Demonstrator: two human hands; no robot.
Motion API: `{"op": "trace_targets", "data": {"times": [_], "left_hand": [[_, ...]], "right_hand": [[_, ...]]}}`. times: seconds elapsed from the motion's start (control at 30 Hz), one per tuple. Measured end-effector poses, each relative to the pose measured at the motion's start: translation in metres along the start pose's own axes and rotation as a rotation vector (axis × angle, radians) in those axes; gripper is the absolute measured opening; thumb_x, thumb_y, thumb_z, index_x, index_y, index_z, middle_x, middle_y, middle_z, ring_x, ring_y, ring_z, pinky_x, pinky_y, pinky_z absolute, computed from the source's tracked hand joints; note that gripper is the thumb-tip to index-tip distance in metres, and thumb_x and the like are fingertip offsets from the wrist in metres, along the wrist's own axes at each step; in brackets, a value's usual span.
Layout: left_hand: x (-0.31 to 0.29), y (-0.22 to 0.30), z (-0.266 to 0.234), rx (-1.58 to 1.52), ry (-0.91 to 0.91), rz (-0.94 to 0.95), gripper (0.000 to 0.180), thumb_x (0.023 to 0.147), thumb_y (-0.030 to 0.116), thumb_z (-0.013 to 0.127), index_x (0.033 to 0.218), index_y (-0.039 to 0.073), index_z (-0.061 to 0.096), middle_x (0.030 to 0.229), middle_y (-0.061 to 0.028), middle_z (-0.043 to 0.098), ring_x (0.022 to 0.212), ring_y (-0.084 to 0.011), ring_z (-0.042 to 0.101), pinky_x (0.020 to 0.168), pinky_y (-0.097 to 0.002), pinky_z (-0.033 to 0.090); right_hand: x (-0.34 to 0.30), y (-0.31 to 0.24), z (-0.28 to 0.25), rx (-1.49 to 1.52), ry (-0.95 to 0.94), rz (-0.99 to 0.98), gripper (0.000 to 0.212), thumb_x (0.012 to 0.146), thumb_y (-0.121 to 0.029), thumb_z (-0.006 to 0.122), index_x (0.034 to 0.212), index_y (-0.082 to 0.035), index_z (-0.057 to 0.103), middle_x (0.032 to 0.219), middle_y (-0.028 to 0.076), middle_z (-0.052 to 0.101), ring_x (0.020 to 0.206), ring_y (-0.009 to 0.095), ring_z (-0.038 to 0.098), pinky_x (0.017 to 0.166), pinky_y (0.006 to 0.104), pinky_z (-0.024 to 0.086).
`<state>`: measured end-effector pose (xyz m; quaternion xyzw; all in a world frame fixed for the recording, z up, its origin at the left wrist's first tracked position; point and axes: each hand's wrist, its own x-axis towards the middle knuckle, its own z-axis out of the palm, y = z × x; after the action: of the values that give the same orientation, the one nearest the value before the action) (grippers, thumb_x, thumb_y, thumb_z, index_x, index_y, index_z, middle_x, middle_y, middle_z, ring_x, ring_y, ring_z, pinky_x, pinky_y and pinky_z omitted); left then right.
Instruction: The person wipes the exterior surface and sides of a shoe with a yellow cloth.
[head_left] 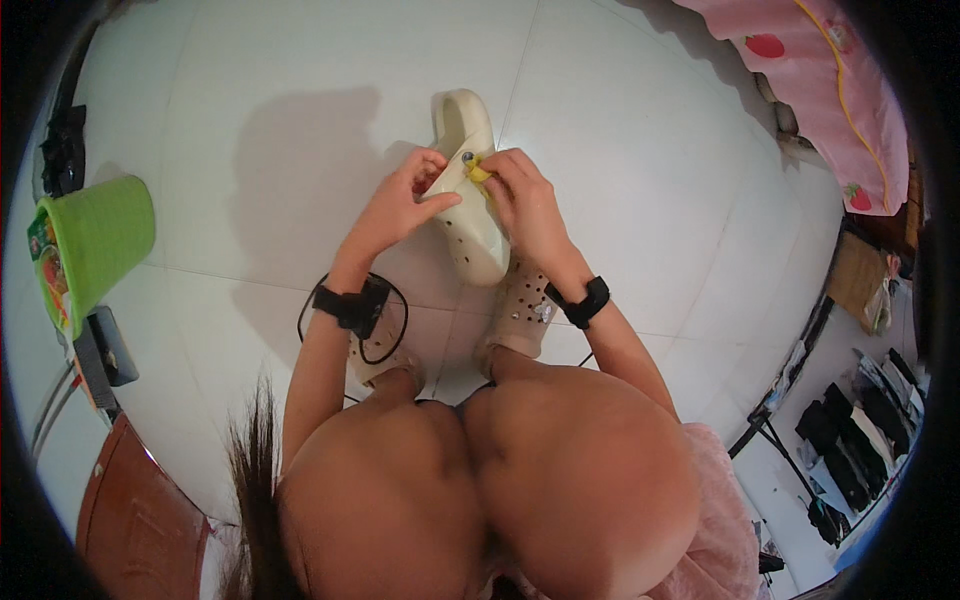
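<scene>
A cream clog with holes in its upper is held up in front of my feet. My left hand grips its side, with fingertips reaching into the foot opening and the thumb on the outer edge. Between the pinched fingers of my right hand is a small yellow piece, pressed against the clog's upper. Its exact kind is hard to make out, since the fingers cover part of it. A small round shiny stud sits beside it on the clog.
I wear beige clogs, the right one with small charms. On the tiled floor at the left stands a green basket with packets. A pink cloth hangs at the upper right. Dark items fill a rack at the right.
</scene>
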<state>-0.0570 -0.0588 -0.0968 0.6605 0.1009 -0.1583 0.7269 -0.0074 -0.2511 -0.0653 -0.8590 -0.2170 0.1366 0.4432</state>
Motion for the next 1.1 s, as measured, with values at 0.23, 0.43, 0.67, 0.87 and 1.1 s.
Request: {"op": "trace_targets", "data": {"times": [0.23, 0.43, 0.67, 0.87, 1.1], "left_hand": [[0.003, 0.014, -0.01, 0.302, -0.062, -0.006, 0.024, 0.092, 0.013, 0.064, 0.111, 0.0, 0.057, 0.092, -0.0016, 0.068, 0.083, -0.0081, 0.06, 0.078, -0.0242, 0.048], [0.009, 0.01, -0.007, -0.049, -0.036, -0.04, 0.023, 0.094, 0.012, 0.063, 0.113, 0.0, 0.058, 0.097, -0.0035, 0.069, 0.086, -0.0079, 0.062, 0.078, -0.0237, 0.048], [0.009, -0.004, 0.01, -0.104, 0.085, -0.047, 0.018, 0.093, 0.006, 0.061, 0.11, -0.001, 0.06, 0.096, -0.0055, 0.07, 0.087, -0.0089, 0.063, 0.078, -0.0235, 0.048], [0.008, -0.009, 0.011, -0.239, 0.09, -0.098, 0.02, 0.092, 0.005, 0.061, 0.11, -0.003, 0.061, 0.097, -0.0072, 0.072, 0.085, -0.0094, 0.064, 0.077, -0.0235, 0.049], [-0.002, -0.004, -0.005, 0.117, 0.216, -0.044, 0.021, 0.092, 0.014, 0.065, 0.109, 0.003, 0.062, 0.092, -0.0055, 0.072, 0.083, -0.0077, 0.063, 0.075, -0.0236, 0.048]], "right_hand": [[0.01, -0.002, -0.007, 0.037, 0.025, 0.079, 0.015, 0.091, -0.004, 0.059, 0.104, 0.001, 0.063, 0.101, 0.014, 0.061, 0.089, 0.032, 0.063, 0.079, 0.038, 0.051], [0.026, -0.002, -0.01, 0.004, 0.065, 0.01, 0.017, 0.088, -0.002, 0.059, 0.103, 0.002, 0.064, 0.102, 0.015, 0.062, 0.087, 0.034, 0.063, 0.079, 0.0382, 0.051], [-0.005, -0.012, 0.007, 0.05, 0.027, 0.003, 0.016, 0.086, 0.0, 0.061, 0.101, 0.002, 0.063, 0.103, 0.015, 0.062, 0.092, 0.033, 0.062, 0.08, 0.0388, 0.051], [-0.02, -0.011, 0.018, -0.066, -0.091, -0.216, 0.018, 0.083, 0.003, 0.063, 0.101, -0.001, 0.065, 0.102, 0.011, 0.062, 0.097, 0.03, 0.06, 0.084, 0.0374, 0.05], [-0.025, -0.005, -0.009, -0.113, -0.062, -0.139, 0.018, 0.082, 0.002, 0.06, 0.1, 0.001, 0.063, 0.102, 0.014, 0.061, 0.093, 0.03, 0.059, 0.085, 0.0345, 0.05]]}}
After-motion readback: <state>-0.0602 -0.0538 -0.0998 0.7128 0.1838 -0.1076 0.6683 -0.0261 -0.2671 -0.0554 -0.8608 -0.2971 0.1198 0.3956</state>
